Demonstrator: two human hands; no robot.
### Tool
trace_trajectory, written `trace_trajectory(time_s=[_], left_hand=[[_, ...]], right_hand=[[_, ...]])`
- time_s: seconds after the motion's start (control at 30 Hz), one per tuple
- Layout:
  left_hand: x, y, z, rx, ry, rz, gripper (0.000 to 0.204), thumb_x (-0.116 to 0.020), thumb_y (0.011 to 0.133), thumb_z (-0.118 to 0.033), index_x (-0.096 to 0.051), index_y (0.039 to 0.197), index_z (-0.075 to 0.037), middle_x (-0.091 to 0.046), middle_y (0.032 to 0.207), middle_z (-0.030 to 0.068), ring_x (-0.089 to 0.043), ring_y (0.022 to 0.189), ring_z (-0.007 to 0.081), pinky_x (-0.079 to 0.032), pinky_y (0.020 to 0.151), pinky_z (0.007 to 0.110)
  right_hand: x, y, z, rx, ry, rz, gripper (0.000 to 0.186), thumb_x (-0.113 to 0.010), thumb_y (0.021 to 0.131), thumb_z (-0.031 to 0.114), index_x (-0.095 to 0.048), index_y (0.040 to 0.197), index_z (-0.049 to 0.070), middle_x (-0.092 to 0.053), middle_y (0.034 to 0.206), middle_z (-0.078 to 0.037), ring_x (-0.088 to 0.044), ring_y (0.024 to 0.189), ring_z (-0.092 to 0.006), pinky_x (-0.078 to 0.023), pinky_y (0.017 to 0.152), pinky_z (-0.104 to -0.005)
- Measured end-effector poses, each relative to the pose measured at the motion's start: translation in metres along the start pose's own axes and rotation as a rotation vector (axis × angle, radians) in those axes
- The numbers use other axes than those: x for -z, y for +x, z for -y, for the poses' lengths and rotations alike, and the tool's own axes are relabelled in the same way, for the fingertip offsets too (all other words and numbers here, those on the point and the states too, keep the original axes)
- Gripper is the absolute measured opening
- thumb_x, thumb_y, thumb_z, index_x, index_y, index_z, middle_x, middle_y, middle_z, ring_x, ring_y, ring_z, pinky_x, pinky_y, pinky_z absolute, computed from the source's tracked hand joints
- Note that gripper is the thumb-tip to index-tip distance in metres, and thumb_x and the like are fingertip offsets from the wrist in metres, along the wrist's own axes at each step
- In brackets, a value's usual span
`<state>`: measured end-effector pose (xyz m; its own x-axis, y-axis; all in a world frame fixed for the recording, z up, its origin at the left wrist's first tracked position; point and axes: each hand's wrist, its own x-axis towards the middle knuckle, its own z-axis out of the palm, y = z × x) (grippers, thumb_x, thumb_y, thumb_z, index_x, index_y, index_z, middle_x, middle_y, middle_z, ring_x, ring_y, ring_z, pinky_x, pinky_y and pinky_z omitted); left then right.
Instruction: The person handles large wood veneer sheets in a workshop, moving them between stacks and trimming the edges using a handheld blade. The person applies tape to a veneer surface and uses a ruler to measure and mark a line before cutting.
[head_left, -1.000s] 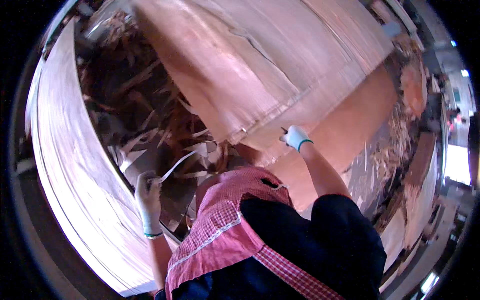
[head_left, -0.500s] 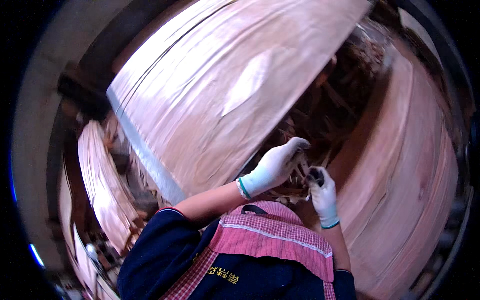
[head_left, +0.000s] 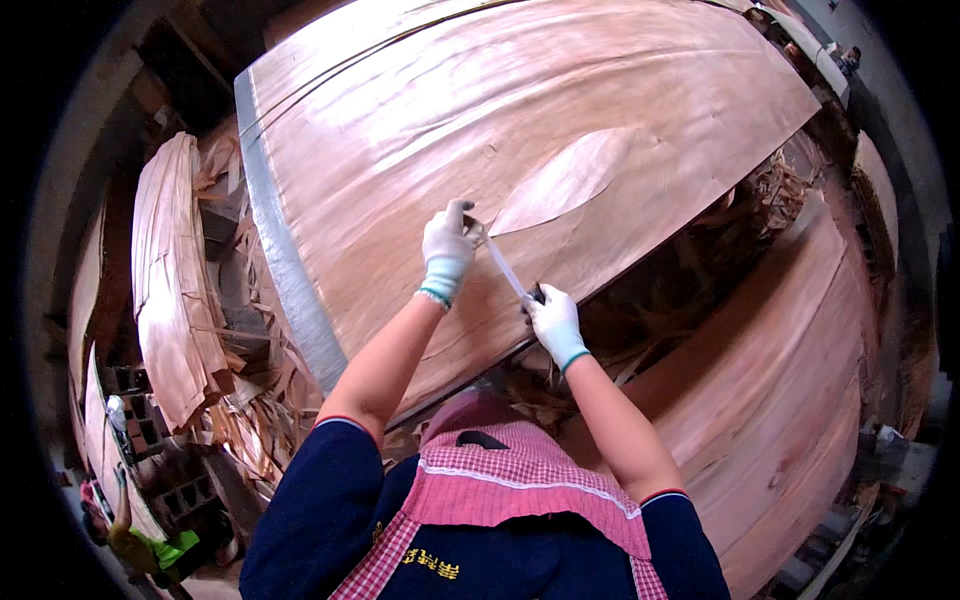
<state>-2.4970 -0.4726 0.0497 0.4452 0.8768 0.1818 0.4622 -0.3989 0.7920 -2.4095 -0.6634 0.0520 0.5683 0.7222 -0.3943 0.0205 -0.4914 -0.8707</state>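
Observation:
A narrow white strip of tape (head_left: pixel 504 265) stretches taut between my two gloved hands, above a broad sheet of pale wood veneer (head_left: pixel 400 270). My left hand (head_left: pixel 448 240), in a white glove with a green-edged cuff and dark fingertips, pinches the strip's upper end. A small curved brownish piece shows at those fingers, too small to make out. My right hand (head_left: pixel 555 322), gloved alike, is closed on the lower end by the sheet's near edge. Just beyond the strip, a pointed, leaf-shaped loose veneer piece (head_left: pixel 565 185) lies on the sheet.
Another veneer stack (head_left: pixel 760 400) is on the right, with wood scraps (head_left: pixel 640 320) in the dark gap between. A bundle of veneer (head_left: pixel 175 290) stands at left beside torn shavings (head_left: pixel 255 430). A metal strip (head_left: pixel 285 265) edges the main sheet. Another person (head_left: pixel 150 545) is at lower left.
Both hands have risen from the dark gap to over the veneer sheet, moving up and left. The white strip now shows drawn out between them. The view has also shifted.

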Motion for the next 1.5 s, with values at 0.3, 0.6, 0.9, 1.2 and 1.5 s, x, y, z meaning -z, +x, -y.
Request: trace_trajectory(time_s=[0.3, 0.6, 0.9, 1.2, 1.5], left_hand=[[-0.031, -0.011, 0.02, -0.286, 0.525, 0.038, 0.048, -0.072, 0.076, -0.027, -0.056, 0.118, -0.009, -0.053, 0.131, 0.0124, -0.042, 0.129, 0.0313, -0.026, 0.11, 0.048], [-0.068, 0.068, -0.019, -0.434, 0.343, 0.146, 0.048, -0.06, 0.084, -0.016, -0.049, 0.129, -0.003, -0.048, 0.137, 0.0165, -0.038, 0.133, 0.0334, -0.024, 0.114, 0.044], [-0.126, 0.109, -0.022, -0.52, 0.52, 0.372, 0.046, -0.051, 0.093, -0.026, -0.049, 0.131, -0.001, -0.044, 0.142, 0.0178, -0.035, 0.136, 0.0318, -0.022, 0.116, 0.043], [-0.185, 0.082, -0.066, -0.711, 0.401, 0.66, 0.061, -0.042, 0.097, -0.041, -0.036, 0.141, 0.001, -0.034, 0.15, 0.016, -0.026, 0.142, 0.0285, -0.013, 0.119, 0.041], [-0.261, 0.174, -0.134, -0.655, 0.158, 0.31, 0.042, -0.054, 0.088, -0.013, -0.047, 0.128, -0.002, -0.052, 0.131, 0.0194, -0.045, 0.126, 0.0357, -0.03, 0.11, 0.045]], right_hand=[[-0.006, 0.034, -0.016, -0.187, 0.214, -0.029, 0.009, -0.062, 0.088, 0.006, -0.057, 0.087, -0.002, -0.064, 0.073, -0.01, -0.061, 0.061, -0.0192, -0.05, 0.057, -0.0336], [0.084, 0.172, 0.057, 0.042, 0.1, -0.067, 0.01, -0.063, 0.088, 0.009, -0.063, 0.089, -0.002, -0.066, 0.075, -0.007, -0.056, 0.057, -0.0111, -0.046, 0.054, -0.0262], [0.144, 0.226, 0.077, 0.032, -0.632, -0.125, 0.019, -0.067, 0.08, 0.016, -0.064, 0.086, -0.001, -0.066, 0.079, -0.018, -0.064, 0.071, -0.0279, -0.05, 0.065, -0.037], [0.196, 0.213, 0.046, -0.028, -0.791, 0.011, 0.033, -0.065, 0.087, 0.023, -0.063, 0.108, -0.002, -0.067, 0.101, -0.02, -0.064, 0.091, -0.0342, -0.05, 0.081, -0.0392], [0.299, 0.366, 0.053, 0.103, -0.097, -0.048, 0.029, -0.071, 0.086, 0.029, -0.06, 0.085, 0.003, -0.059, 0.069, -0.002, -0.05, 0.057, -0.009, -0.042, 0.053, -0.0251]])
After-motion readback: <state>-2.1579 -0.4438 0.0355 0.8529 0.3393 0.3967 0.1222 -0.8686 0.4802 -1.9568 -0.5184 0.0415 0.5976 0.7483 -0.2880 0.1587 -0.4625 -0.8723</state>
